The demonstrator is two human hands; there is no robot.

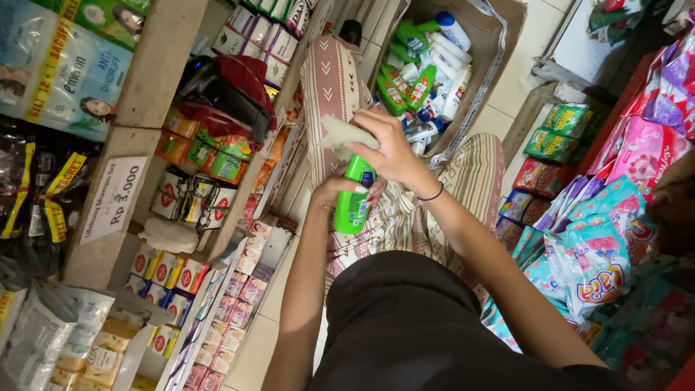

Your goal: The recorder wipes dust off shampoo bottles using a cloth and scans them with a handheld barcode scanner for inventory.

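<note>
While I sit with my patterned trousers (463, 181) below me, my left hand (340, 194) has its grip closed round a green plastic bottle (352, 199), held upright above my lap. My right hand (387, 148) pinches a pale cloth (342, 135) against the bottle's top. Beyond stands a cardboard box (499, 43) of similar bottles.

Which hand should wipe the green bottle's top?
The right hand: it holds the cloth at the top of the green bottle, while the left hand grips its body.
</note>
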